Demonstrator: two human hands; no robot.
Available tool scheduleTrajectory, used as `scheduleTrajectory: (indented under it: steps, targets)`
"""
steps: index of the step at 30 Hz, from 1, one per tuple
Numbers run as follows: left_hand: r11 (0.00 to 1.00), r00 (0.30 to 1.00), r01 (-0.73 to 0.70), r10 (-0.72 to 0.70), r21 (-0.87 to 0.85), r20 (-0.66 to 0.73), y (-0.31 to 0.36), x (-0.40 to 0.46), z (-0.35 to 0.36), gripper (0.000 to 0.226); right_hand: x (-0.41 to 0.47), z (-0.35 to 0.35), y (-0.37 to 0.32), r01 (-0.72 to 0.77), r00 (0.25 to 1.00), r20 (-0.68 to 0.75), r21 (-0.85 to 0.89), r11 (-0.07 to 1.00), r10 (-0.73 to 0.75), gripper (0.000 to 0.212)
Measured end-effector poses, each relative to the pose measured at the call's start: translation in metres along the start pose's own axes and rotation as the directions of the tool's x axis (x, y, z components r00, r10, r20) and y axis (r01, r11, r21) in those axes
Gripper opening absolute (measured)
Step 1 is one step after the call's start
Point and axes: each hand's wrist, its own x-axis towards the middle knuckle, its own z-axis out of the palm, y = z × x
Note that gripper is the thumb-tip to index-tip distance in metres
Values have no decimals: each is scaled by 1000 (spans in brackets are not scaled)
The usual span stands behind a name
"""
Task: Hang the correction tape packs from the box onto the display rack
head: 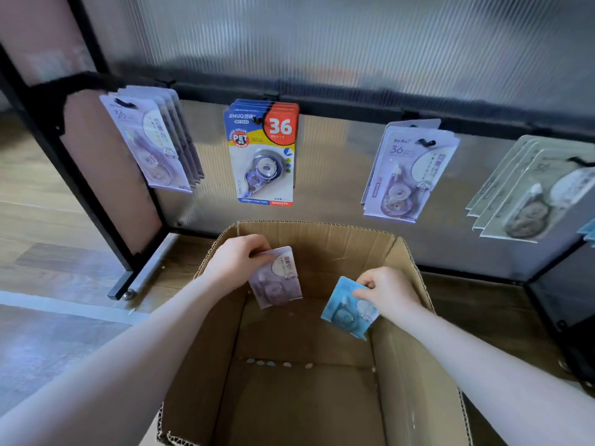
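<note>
left hand (240, 257): grips purple pack (277, 278), upright, above box (325, 239). right hand (388, 291): pinches blue pack (349, 309), tilted. display rack (322, 103) hooks lie beyond, above both hands; purple rows nearer left hand.

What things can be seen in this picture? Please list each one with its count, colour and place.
cardboard box: one, brown, open, on the floor below the rack
purple pack: one, held over the box
blue pack: one, light blue, held over the box at its right side
display rack: one, black frame with ribbed clear panels, behind the box
purple packs on left hook: several, count unclear
blue and red packs: a few on the middle hook, marked 36
purple packs right of middle: about three on one hook
grey-green packs: about four, far right
floor: wood planks
left hand: grip on the purple pack
right hand: grip on the blue pack
</note>
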Motion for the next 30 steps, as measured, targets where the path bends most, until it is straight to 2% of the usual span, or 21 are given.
scheduleTrajectory:
  steps: [3,5,7,9,12,17,25,30]
  targets:
    - [1000,999,-19,19,0,-43,14,0,-11,26,-5,-18,-3,9,995,-96,23,1000,-7,11]
    - [999,996,-40,41,3,-79,25,1,-17,20,-8,-28,-9,59,986,-156,43,997,-52,14]
    - [998,991,-60,60,5,-117,39,2,-25,10,-11,-42,-16,98,970,-234,125,987,-67,15]
    - [997,985,-83,82,1,-150,57,-1,-33,11,-17,-60,-21,118,952,-302,224,967,-46,12]
    - [997,989,-79,78,-1,-122,86,-8,-46,11,-33,-96,-25,109,937,-350,346,932,20,9]
    - [999,998,-32,30,-37,-53,148,-14,-78,26,-65,-164,-17,31,950,-298,398,917,97,9]
    - [993,994,-111,112,-45,22,261,-6,-115,11,-124,-262,8,-169,931,-268,288,943,248,12]
    - [993,992,-115,117,-35,52,309,2,-128,12,-146,-311,26,-253,916,-246,258,932,317,13]
